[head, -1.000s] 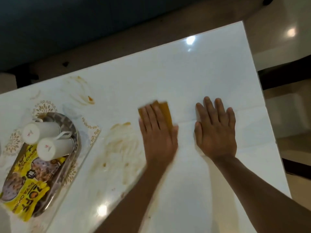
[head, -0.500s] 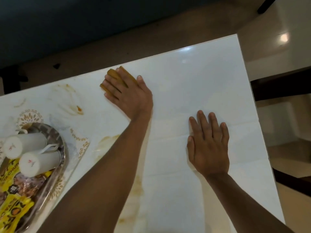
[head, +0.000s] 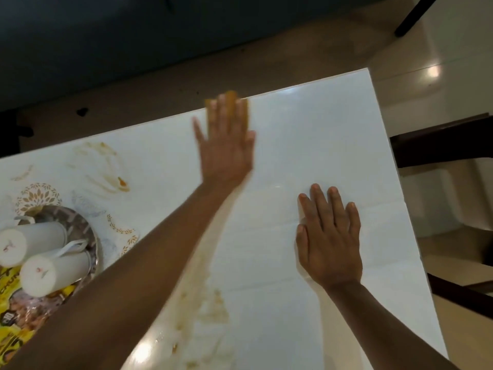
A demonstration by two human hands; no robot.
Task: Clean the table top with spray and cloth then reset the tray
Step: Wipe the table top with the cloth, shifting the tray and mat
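Item: glossy white rectangular bench (head: 306,145), wiping in progress; left hand (head: 226,150) lies flat with straight fingers (head: 213,116) pressing a folded mustard-yellow cloth (head: 230,98) at the far edge, right hand (head: 330,236) spread flat and relaxed on the bare surface, holding nothing. Risk: the cloth partly overhangs the far edge and may slip to the floor if pushed further; brown smears (head: 117,180) and near-side smears (head: 210,311) may be left or spread. Surroundings: round silver metal tray (head: 82,225) holding two white cylindrical mugs (head: 50,271) and yellow snack packets (head: 10,340), sitting on a gold-patterned white mat (head: 125,233) just beside the left forearm, blocking that corner; no spray bottle visible.
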